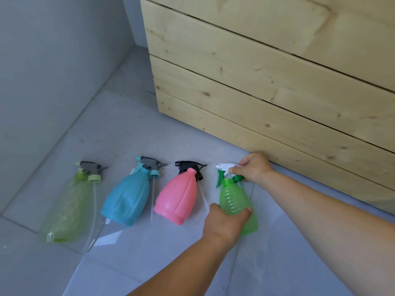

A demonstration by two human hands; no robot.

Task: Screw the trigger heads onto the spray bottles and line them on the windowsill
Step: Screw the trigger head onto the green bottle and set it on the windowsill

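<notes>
Assembly barely begun: left hand (224, 223) closes its grip round the green bottle (233, 197) on the floor (149, 135), right hand (254, 167) pinching its trigger head (224, 166) beside the neck; seemingly no head is screwed on yet.

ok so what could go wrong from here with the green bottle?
1. The trigger head pinched in the right hand sits beside the neck of the green bottle, with its collar off to one side. Turned from there, it would likely cross-thread.
2. The left hand grips the bottle's lower body right next to the pink bottle and its loose dip tube. Lifting or twisting could knock them out of the row.
</notes>
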